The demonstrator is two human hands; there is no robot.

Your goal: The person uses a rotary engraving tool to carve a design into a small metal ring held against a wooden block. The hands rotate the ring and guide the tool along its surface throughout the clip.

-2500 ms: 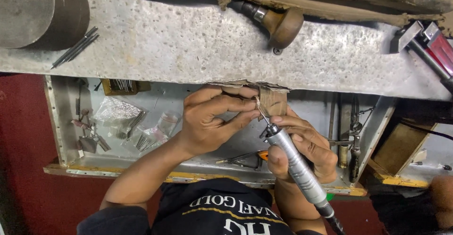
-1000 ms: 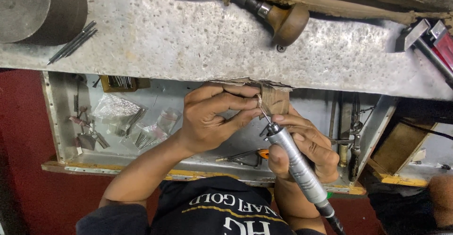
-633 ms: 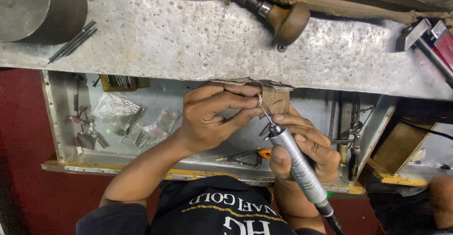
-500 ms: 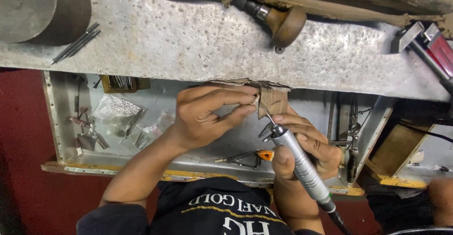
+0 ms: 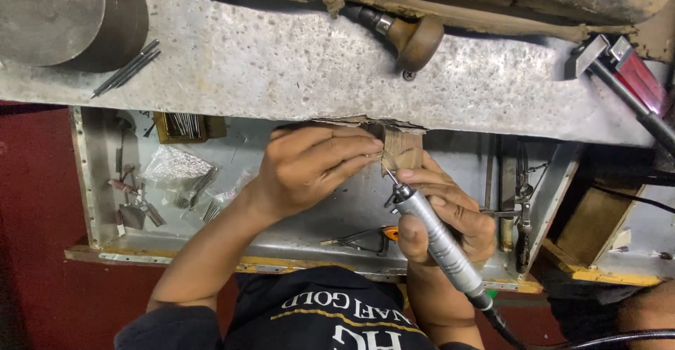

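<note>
My left hand [image 5: 309,170] is pinched at the left edge of a small wooden peg [image 5: 402,149] that sticks out from the bench edge. Whatever small piece the fingertips hold there is mostly hidden. My right hand [image 5: 453,213] grips a silver rotary handpiece [image 5: 439,241] like a pen. Its thin bit points up to the peg, just below my left fingertips. A black cable runs off the handpiece at the lower right.
A pitted metal bench top [image 5: 281,61] carries a round steel block [image 5: 63,12], thin rods [image 5: 126,68], a wood-handled tool [image 5: 415,37] and a red-handled hammer [image 5: 633,75]. The metal tray [image 5: 88,181] below holds plastic bags [image 5: 176,167], burrs and pliers [image 5: 355,239].
Both hands stay at the peg. The handpiece tip has shifted slightly against it, and the view has barely moved.
</note>
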